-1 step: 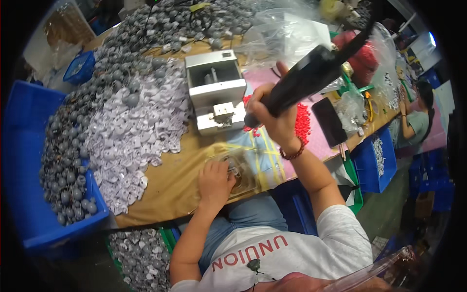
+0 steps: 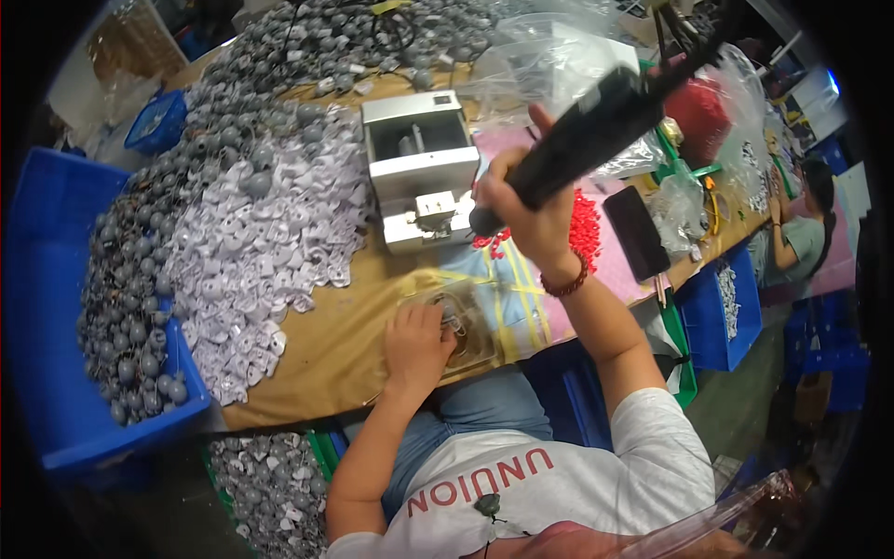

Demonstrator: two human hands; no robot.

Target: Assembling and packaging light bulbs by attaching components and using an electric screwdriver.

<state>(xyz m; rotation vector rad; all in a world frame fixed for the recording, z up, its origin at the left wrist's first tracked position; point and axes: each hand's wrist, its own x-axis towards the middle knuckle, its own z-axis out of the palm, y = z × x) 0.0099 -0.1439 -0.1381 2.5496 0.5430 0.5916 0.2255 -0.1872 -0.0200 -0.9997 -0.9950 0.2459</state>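
Note:
My right hand [image 2: 535, 210] is raised over the table, closed around a black electric screwdriver [image 2: 582, 140] that slants up to the right, a cable at its top end. My left hand [image 2: 417, 345] lies with curled fingers over a clear plastic tray [image 2: 480, 349] at the near table edge. Small shiny metal parts [image 2: 453, 321] sit in the tray beside its thumb; what the fingertips hold, if anything, is hidden. Just beyond stands a silver-grey machine [image 2: 421, 172] with an open dark top. Small red pieces [image 2: 584, 228] lie to the right of the raised hand.
White plastic parts [image 2: 265, 252] and grey round parts [image 2: 130, 317] heap at left, partly in a blue bin [image 2: 51, 298]. A black phone [image 2: 636, 233] lies on pink sheeting. Plastic bags [image 2: 540, 65] stand behind. Another person [image 2: 805, 228] sits at far right.
The whole view has shifted slightly, with the table things now a little further right. Both hands keep their places, the right one still around the electric screwdriver.

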